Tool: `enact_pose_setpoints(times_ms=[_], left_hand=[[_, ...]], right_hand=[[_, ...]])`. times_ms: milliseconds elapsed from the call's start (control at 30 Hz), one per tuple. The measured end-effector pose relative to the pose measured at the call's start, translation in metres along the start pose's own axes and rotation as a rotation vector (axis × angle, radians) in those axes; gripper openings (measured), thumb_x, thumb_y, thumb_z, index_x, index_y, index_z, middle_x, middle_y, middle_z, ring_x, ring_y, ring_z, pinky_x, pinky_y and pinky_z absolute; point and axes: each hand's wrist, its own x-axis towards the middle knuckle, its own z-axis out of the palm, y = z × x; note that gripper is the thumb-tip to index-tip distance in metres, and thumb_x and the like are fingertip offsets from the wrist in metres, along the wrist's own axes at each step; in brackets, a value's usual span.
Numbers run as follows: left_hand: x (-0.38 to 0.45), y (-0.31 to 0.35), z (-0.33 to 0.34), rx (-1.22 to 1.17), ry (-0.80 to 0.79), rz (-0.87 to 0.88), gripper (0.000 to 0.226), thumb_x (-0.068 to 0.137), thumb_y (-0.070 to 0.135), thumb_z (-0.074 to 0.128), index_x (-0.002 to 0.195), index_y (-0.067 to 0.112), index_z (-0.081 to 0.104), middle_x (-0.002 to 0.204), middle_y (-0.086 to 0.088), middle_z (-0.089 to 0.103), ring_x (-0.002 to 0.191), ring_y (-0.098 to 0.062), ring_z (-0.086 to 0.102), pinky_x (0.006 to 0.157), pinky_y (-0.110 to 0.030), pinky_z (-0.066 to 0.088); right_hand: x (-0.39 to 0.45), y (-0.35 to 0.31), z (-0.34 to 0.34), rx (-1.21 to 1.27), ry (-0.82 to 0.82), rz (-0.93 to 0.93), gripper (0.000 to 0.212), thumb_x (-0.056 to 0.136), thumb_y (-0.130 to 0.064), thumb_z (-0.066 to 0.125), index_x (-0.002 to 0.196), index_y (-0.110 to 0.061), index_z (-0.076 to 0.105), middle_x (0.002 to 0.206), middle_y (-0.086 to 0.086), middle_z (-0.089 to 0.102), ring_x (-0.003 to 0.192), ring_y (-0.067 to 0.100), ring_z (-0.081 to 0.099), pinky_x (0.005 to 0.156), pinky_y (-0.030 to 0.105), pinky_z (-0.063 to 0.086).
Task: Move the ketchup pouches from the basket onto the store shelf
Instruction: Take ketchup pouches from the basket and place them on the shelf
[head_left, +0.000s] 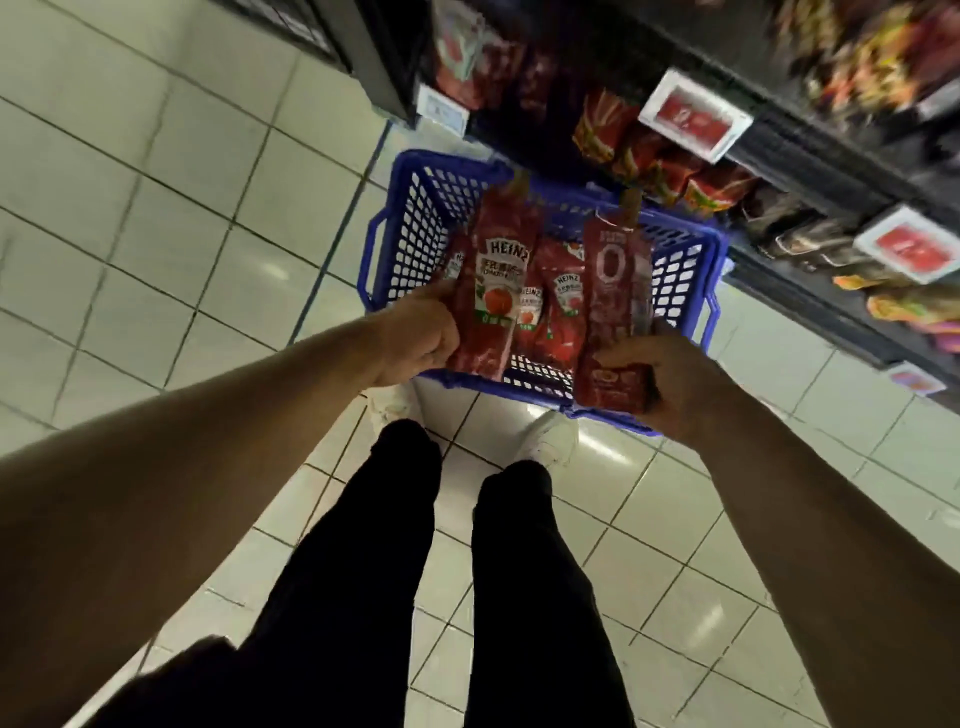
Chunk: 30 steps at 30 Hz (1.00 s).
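On pale tile floor (156, 171) by dark shelf (810, 171), left hand (421, 338) & right hand (680, 384) each grip ketchup pouch.

You stand in a shop aisle. A dark shelf (810, 171) carries price tags (693, 115) and blurred packets (670, 171), probably snacks, above a tiled floor (156, 208).

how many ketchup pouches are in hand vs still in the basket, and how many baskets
Ketchup pouches in hand: 2, one in the left hand, one in the right hand
Ketchup pouches visible in the blue basket: at least 2, others may be hidden
Baskets: 1
Total: at least 5
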Motion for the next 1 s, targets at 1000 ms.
enact_pose_setpoints(times_ms=[1000], left_hand=[[-0.413,0.275,0.084,-0.088,0.104,0.873,0.043,0.066,0.007,0.085,0.106,0.010,0.071,0.101,-0.018,0.075,0.086,-0.033,0.073,0.074,-0.042,0.059]], right_hand=[[-0.421,-0.250,0.136,-0.158,-0.021,-0.707,0.022,0.087,-0.015,0.073,0.108,-0.015,0.069,0.099,0.012,0.077,0.083,0.023,0.075,0.068,0.034,0.061]])
